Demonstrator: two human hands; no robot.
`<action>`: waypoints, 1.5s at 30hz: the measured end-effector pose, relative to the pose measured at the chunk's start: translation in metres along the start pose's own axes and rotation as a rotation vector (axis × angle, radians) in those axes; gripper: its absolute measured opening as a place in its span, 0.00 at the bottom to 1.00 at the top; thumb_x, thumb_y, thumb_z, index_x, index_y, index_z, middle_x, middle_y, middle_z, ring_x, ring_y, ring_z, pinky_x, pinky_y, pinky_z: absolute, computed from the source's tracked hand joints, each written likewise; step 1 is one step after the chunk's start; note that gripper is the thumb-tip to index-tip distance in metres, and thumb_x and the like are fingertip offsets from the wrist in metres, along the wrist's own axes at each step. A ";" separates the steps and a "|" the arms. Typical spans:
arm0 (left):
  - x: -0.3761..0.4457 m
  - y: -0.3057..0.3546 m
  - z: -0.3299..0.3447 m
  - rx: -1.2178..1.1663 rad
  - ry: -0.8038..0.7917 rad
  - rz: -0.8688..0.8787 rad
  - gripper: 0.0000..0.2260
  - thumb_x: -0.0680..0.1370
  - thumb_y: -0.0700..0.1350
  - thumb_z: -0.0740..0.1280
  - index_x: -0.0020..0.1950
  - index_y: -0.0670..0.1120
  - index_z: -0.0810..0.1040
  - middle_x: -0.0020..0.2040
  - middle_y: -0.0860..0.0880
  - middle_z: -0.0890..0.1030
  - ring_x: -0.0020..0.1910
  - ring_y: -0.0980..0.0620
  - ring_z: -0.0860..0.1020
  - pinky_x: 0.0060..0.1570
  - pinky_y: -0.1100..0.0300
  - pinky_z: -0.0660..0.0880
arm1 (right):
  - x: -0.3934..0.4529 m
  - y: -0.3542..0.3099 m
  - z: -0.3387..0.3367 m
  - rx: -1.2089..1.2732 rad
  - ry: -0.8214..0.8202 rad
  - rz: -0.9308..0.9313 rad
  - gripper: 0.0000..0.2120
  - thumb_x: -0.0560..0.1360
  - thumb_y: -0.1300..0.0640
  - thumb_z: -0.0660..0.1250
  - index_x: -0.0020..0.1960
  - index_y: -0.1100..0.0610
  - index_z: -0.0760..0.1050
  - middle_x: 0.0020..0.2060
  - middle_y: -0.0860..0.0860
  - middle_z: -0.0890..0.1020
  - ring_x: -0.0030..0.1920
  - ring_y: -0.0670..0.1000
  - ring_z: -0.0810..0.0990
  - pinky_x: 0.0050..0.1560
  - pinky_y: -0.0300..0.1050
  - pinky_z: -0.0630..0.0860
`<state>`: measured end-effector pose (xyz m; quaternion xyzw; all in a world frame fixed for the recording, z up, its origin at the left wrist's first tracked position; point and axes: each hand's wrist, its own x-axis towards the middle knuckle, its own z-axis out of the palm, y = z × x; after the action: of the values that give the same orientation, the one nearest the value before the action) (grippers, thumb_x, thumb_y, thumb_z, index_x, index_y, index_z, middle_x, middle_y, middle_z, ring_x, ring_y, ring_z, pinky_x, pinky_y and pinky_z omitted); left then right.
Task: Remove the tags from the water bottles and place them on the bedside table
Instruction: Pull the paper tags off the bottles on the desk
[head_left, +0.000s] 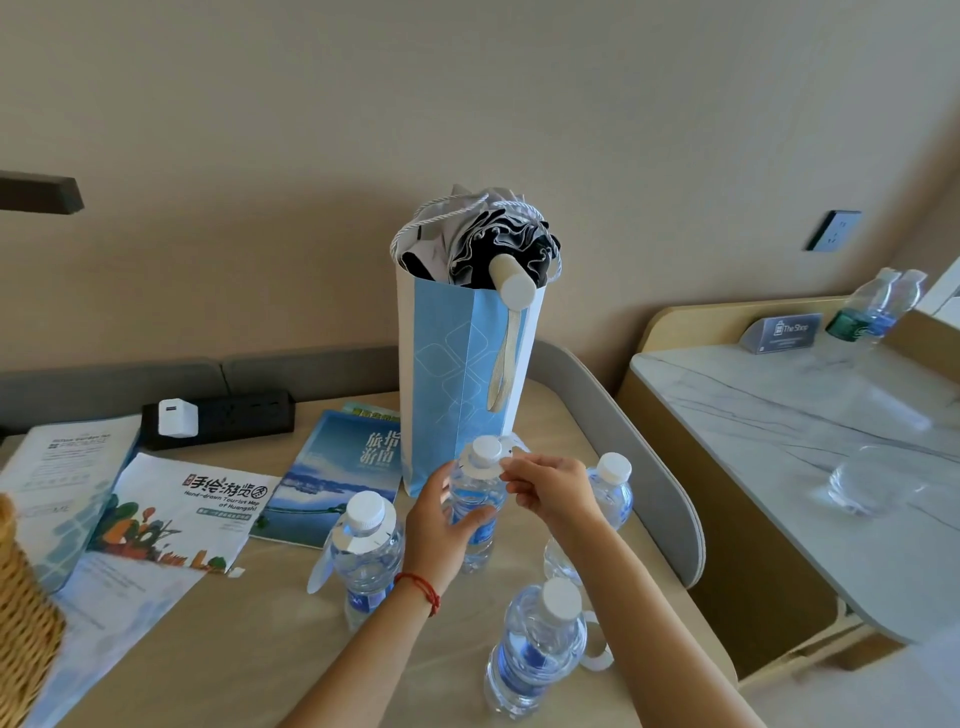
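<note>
near bottle (535, 654) untouched; mid bottle (475, 499) gripped by l hand (441, 525) for steadying, tag (485, 467) pinched by r hand (550, 491) for removal.

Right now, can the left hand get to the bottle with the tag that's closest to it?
Probably yes. The tagged bottle stands just beside the left hand, nothing between them, but that hand holds the middle bottle and must let go first.

Bag (462, 364) stood at tabletop (260, 649) rear, bottles (366, 556) grouped before it, maps (182, 512) laid left, power strip (218, 418) set behind maps, basket (21, 623) placed far left
</note>
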<state>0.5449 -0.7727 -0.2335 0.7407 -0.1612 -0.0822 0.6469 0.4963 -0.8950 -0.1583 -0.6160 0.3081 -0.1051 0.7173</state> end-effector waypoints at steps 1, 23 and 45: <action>0.000 0.000 0.000 0.008 0.002 0.004 0.28 0.68 0.44 0.73 0.66 0.47 0.67 0.60 0.52 0.72 0.59 0.55 0.70 0.56 0.61 0.70 | 0.000 0.000 0.000 0.007 0.000 -0.015 0.06 0.70 0.64 0.71 0.34 0.60 0.80 0.25 0.52 0.81 0.25 0.44 0.76 0.30 0.36 0.74; 0.004 0.001 0.002 0.078 0.015 0.036 0.28 0.69 0.45 0.72 0.66 0.46 0.66 0.63 0.46 0.74 0.57 0.56 0.72 0.51 0.66 0.72 | -0.004 -0.017 0.009 -0.070 -0.073 -0.228 0.12 0.72 0.62 0.70 0.31 0.52 0.82 0.26 0.48 0.82 0.27 0.43 0.77 0.35 0.37 0.77; 0.003 0.004 0.002 0.099 0.021 0.038 0.28 0.69 0.42 0.73 0.66 0.44 0.66 0.64 0.44 0.74 0.59 0.54 0.71 0.54 0.61 0.71 | -0.030 -0.029 -0.016 -0.053 0.040 -0.298 0.08 0.71 0.64 0.69 0.34 0.59 0.81 0.25 0.49 0.81 0.22 0.44 0.73 0.24 0.34 0.70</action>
<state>0.5463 -0.7757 -0.2299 0.7694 -0.1722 -0.0542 0.6127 0.4703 -0.8991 -0.1221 -0.6714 0.2301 -0.2147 0.6709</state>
